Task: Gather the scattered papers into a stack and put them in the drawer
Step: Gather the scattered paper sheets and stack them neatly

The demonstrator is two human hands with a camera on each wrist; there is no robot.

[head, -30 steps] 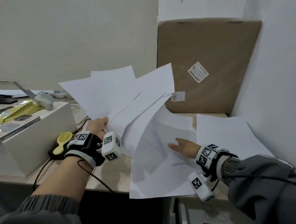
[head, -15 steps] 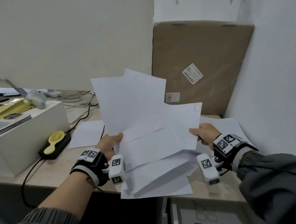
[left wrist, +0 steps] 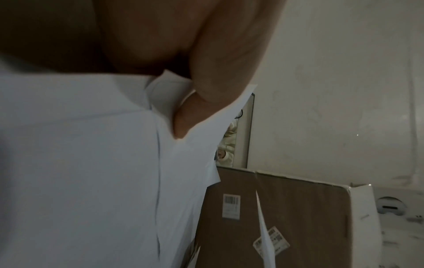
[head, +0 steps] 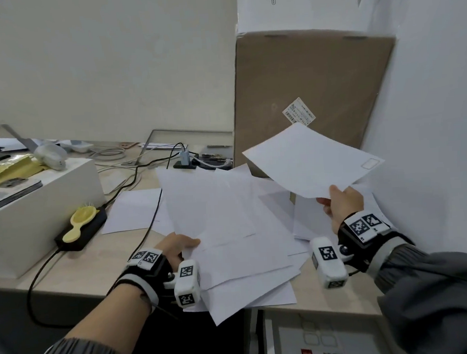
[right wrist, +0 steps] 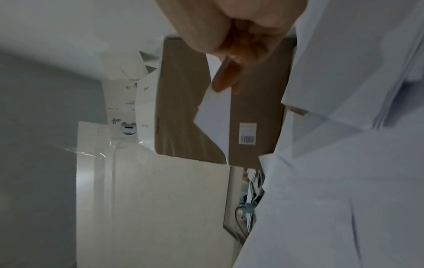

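**Two hands, two holds on the paper**

We see the left hand (head: 173,246) at lower centre of the head view, thumb on top and fingers curled beneath the near left corner of a fanned bundle of papers (head: 224,231). The bundle spreads up and to the right from that pinch, its sheets askew and overlapping. In the left wrist view the thumb (left wrist: 220,72) presses down on the papers' (left wrist: 91,163) edge.

The right hand (head: 342,206), at right of centre, pinches a single sheet (head: 312,162) by its near edge. That sheet rises up and to the left of the hand, lifted clear of the bundle and curling slightly. In the right wrist view the fingers (right wrist: 229,76) close on the sheet's (right wrist: 215,116) corner.

More loose sheets (head: 334,215) lie on the desk (head: 77,271) under and behind the right hand, and one lies flat left of the bundle. Behind stands a brown cardboard box (head: 303,92). At left, a yellow hairbrush (head: 80,220) rests on a black power strip (head: 86,233), beside a white box (head: 34,214).
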